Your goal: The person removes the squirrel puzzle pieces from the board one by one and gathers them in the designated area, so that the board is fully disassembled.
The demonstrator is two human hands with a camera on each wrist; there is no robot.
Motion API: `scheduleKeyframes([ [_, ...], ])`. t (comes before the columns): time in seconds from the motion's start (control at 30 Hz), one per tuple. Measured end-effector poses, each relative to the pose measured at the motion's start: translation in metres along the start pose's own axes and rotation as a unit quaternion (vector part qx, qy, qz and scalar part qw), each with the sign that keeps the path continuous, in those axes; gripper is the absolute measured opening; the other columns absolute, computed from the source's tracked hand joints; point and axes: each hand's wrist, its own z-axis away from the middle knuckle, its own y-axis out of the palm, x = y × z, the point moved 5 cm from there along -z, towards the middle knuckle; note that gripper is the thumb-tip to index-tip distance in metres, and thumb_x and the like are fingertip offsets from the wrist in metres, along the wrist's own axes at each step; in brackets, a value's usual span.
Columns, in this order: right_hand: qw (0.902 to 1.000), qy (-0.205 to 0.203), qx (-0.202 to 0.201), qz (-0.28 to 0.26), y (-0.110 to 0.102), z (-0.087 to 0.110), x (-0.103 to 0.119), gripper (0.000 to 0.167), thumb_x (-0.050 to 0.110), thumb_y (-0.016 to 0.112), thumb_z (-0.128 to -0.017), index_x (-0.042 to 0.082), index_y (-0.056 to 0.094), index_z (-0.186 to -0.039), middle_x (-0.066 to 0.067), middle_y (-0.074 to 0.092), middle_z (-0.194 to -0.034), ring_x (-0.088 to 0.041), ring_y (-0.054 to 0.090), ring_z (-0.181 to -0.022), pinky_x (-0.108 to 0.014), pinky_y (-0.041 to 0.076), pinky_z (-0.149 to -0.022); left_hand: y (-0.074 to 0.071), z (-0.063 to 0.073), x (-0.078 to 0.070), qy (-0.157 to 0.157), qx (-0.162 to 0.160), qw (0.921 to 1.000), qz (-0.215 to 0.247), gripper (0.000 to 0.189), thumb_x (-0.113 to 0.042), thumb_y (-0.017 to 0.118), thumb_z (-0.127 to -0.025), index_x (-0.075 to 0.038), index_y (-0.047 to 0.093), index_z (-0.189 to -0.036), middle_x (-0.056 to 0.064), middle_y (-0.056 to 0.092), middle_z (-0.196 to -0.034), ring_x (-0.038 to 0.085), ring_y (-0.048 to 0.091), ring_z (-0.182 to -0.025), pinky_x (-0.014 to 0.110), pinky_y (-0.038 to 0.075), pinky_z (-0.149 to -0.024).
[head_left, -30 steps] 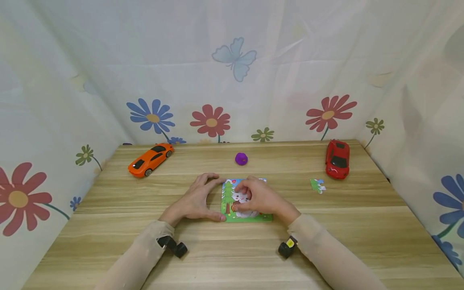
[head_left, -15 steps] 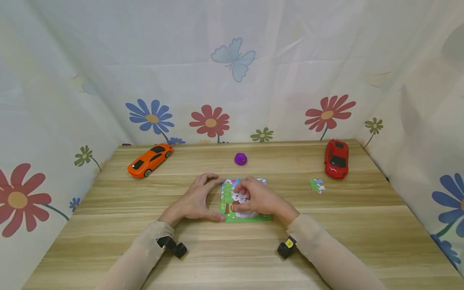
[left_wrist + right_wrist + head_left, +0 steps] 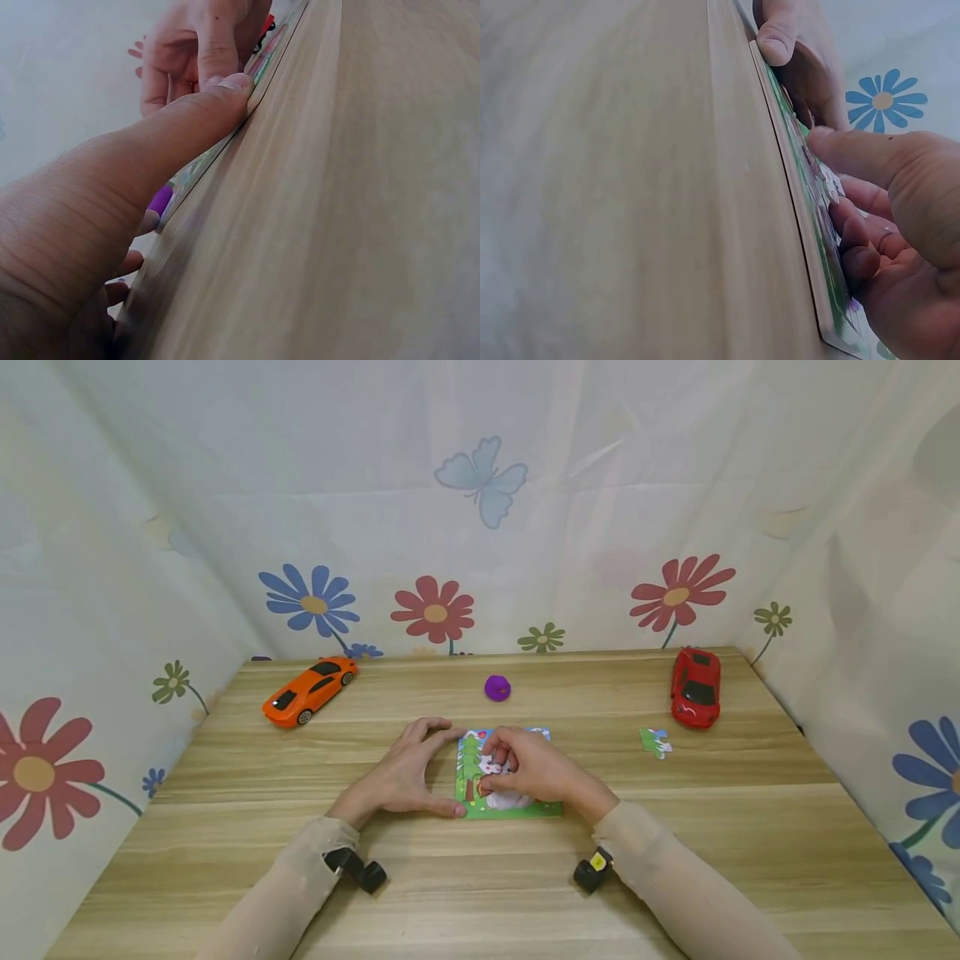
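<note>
A flat jigsaw puzzle [image 3: 512, 813] with a rabbit and tree picture lies at the middle of the table. My left hand [image 3: 405, 777] spans its left side, thumb straight on the near left corner and forefinger at the far left corner. Over the picture, my right hand [image 3: 536, 768] pinches a white-marked puzzle piece [image 3: 829, 178] between thumb and curled fingers. That piece stands slightly tilted up from the board, and the fingers hide part of it. One loose green and white puzzle piece [image 3: 656, 743] lies to the right, apart from both hands.
An orange toy car [image 3: 312, 692] sits at the back left, a red toy car [image 3: 697, 688] at the back right. A small purple object [image 3: 497, 687] is behind the puzzle. A flowered curtain [image 3: 375, 527] encloses the table [image 3: 480, 893].
Under my right hand the rabbit part of the picture has shifted slightly and tilted as the fingers work on it. My left hand stays in place.
</note>
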Motion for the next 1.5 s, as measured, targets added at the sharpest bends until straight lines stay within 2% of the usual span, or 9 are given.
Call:
scheduleKeyframes([
  [0.47,0.9999,0.012,-0.003,-0.01,-0.001,-0.0003,0.0004,0.044,0.024,0.095,-0.092,0.006,0.07,-0.123,-0.001,0.069,-0.099,-0.012,0.06,-0.081,-0.024,0.053,-0.071,0.0003,-0.0008,0.0014,-0.004,0.003,1.0,-0.003,0.127,-0.081,0.094,-0.067,-0.027,0.046,-0.171,0.009,0.033,-0.173,0.037,0.031,-0.16,0.068,0.031,-0.129],
  [0.73,0.9998,0.008,0.004,-0.017,-0.0014,0.001,0.001,0.04,0.02,0.092,-0.095,0.008,0.067,-0.124,-0.002,0.07,-0.1,-0.013,0.062,-0.081,-0.026,0.054,-0.062,-0.0004,-0.0001,0.0003,-0.005,0.005,1.0,-0.003,0.127,-0.082,0.093,-0.067,-0.027,0.045,-0.171,0.009,0.033,-0.173,0.036,0.031,-0.159,0.068,0.031,-0.129],
  [0.93,0.9999,-0.006,0.002,-0.011,-0.0024,-0.0008,0.0024,0.04,0.017,0.094,-0.093,0.01,0.067,-0.122,-0.003,0.072,-0.098,-0.013,0.063,-0.082,-0.025,0.054,-0.066,0.0,-0.0001,0.0016,-0.006,0.007,1.0,0.001,0.127,-0.081,0.094,-0.067,-0.028,0.045,-0.171,0.008,0.033,-0.173,0.036,0.031,-0.16,0.068,0.031,-0.129],
  [1.3,0.9999,0.013,-0.004,-0.009,-0.0033,-0.0001,0.0018,0.041,0.021,0.096,-0.091,0.009,0.069,-0.12,-0.001,0.072,-0.097,-0.011,0.064,-0.081,-0.025,0.055,-0.068,0.0,-0.0011,0.0,0.001,0.002,1.0,-0.001,0.126,-0.079,0.095,-0.066,-0.027,0.047,-0.17,0.01,0.034,-0.172,0.037,0.031,-0.159,0.069,0.032,-0.128],
  [1.5,0.9998,0.004,-0.003,-0.016,-0.003,0.0001,0.003,0.04,0.019,0.095,-0.091,0.009,0.068,-0.119,-0.002,0.073,-0.096,-0.012,0.064,-0.08,-0.025,0.054,-0.065,0.0,-0.0003,-0.0004,0.004,0.0,1.0,0.001,0.127,-0.079,0.096,-0.066,-0.026,0.047,-0.17,0.01,0.035,-0.172,0.036,0.031,-0.159,0.068,0.033,-0.128],
])
